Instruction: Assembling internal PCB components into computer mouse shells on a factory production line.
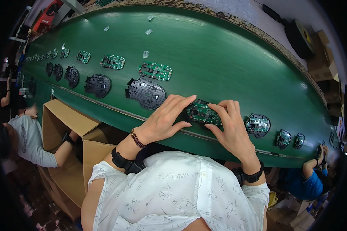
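Close in front of me on the green belt, a green circuit board (201, 112) sits in a black plastic shell, mostly hidden under it. My right hand (232, 129) grips the board's right part between thumb and fingers. At its left end is my left hand (160, 122), its fingers stretched out and the thumb apart; the fingertips are close to the shell's rim, and whether they touch it I cannot tell. Just left lies a bare black mouse-shaped shell (145, 93), with a loose circuit board (155, 71) behind it.
More shells (98, 85) and boards (112, 61) line the green conveyor belt (219, 50) leftward. Rightward lie shells with boards fitted (258, 125). Small clear packets (145, 54) dot the belt. An open cardboard box (71, 119) stands left. Co-workers sit left (34, 134) and right (306, 181).
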The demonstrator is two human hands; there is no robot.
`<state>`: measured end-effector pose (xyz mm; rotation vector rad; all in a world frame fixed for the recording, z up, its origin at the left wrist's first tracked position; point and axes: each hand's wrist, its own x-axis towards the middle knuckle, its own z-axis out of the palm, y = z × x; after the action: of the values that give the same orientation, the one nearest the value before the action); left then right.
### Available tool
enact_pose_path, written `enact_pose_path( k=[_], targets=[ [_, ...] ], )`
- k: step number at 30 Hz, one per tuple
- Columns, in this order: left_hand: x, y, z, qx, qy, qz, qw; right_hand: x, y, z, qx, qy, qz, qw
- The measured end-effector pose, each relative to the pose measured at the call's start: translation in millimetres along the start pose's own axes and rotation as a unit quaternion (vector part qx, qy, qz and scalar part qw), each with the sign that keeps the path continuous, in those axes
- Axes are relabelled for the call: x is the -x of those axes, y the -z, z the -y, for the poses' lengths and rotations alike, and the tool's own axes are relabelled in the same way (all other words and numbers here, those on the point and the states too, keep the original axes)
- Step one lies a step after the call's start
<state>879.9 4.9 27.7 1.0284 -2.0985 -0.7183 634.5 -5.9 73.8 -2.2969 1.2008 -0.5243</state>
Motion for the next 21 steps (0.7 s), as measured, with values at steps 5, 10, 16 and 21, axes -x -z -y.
enact_pose_path(
  k=[5, 10, 16, 21],
  targets=[
    [0, 0, 3, 0.002, -0.010, -0.004, 1.000, 1, -5, -6, -0.056, -0.015, -0.003, 0.998],
    [0, -1, 3, 0.010, -0.007, -0.002, 1.000, -1, -6, -14, -0.109, -0.062, 0.012, 0.992],
    [-2, -1, 4, -0.002, -0.007, 0.019, 1.000, -3, -7, -21, -0.101, -0.059, -0.002, 0.993],
    [-17, -8, -9, 0.013, 0.000, 0.013, 1.000, 0, -10, -24, -0.097, -0.061, -0.017, 0.993]
  ],
)
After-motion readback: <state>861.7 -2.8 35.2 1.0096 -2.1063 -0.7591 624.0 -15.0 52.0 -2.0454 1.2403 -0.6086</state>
